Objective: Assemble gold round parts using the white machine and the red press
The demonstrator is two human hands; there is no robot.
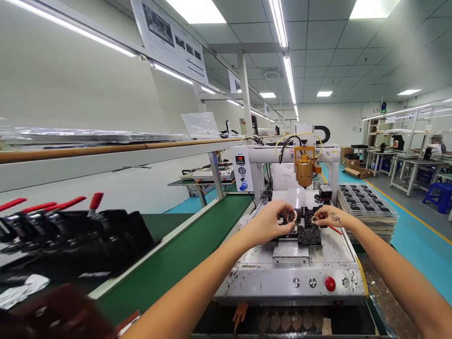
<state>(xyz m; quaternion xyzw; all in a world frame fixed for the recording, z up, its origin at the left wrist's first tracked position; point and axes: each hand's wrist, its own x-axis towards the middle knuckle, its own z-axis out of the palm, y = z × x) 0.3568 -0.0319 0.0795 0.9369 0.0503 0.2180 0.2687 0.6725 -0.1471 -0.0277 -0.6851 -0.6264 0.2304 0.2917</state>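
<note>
My left hand (273,221) is at the left side of a black fixture (309,234) on the machine's white bed. Its thumb and fingers close round a small round ring-like part (291,217), partly hidden by the fingers. On the fixture's right side, my right hand (329,216) pinches a small gold-coloured ring (313,219) between thumb and fingers. Both hands are low over the fixture; whether the rings touch it I cannot tell. Behind them hangs the machine's brass-coloured head (304,172).
The machine's front panel (275,283) carries a red button (330,284). Stacked trays of black parts (367,200) stand to the right. A green conveyor belt (183,263) runs along the left, beside black clamp fixtures with red handles (96,201). A control box (242,168) stands behind.
</note>
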